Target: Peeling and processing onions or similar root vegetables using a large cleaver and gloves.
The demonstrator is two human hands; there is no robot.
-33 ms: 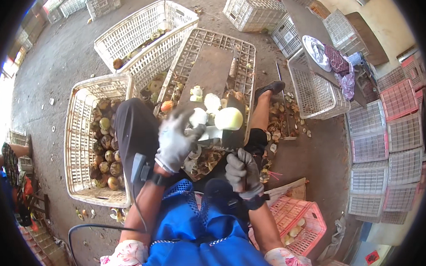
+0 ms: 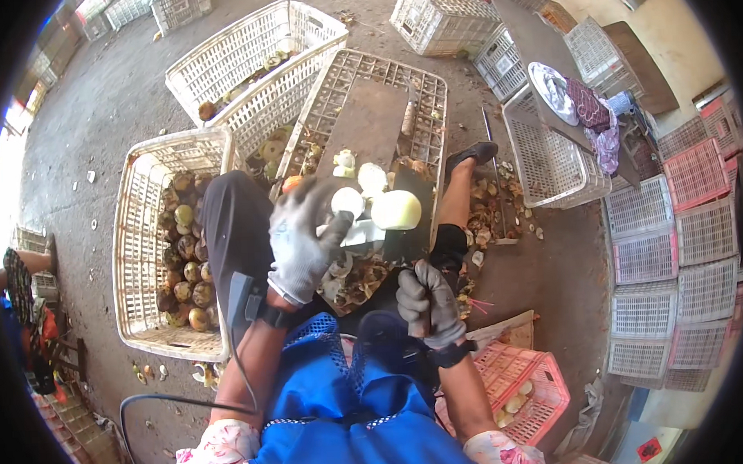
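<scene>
My left hand [image 2: 297,244], in a light grey glove, reaches over the left side of the work board. Its fingers are apart and partly blurred, with the thumb by the lower edge of a white peeled ball [image 2: 347,202]. A larger pale yellow-green ball [image 2: 396,210] lies to the right, a lumpy white piece [image 2: 373,179] behind. Below them is a flat white strip [image 2: 363,232]. My right hand [image 2: 429,302], in a darker grey glove, is closed in front of my right knee; whatever it may hold is hidden. A wooden-handled knife [image 2: 407,114] rests at the board's far end.
An upturned crate [image 2: 382,61] bears the board [image 2: 367,113]. To the left stands a crate [image 2: 119,265] of brownish round produce, with another crate [image 2: 254,23] beyond. A pink crate [image 2: 549,389] holds pale pieces at lower right. Scraps [image 2: 509,194] litter the floor.
My left hand has shifted slightly left, its thumb drawing back toward the palm. The larger pale ball sits a little further left and nearer. My right fist has barely moved.
</scene>
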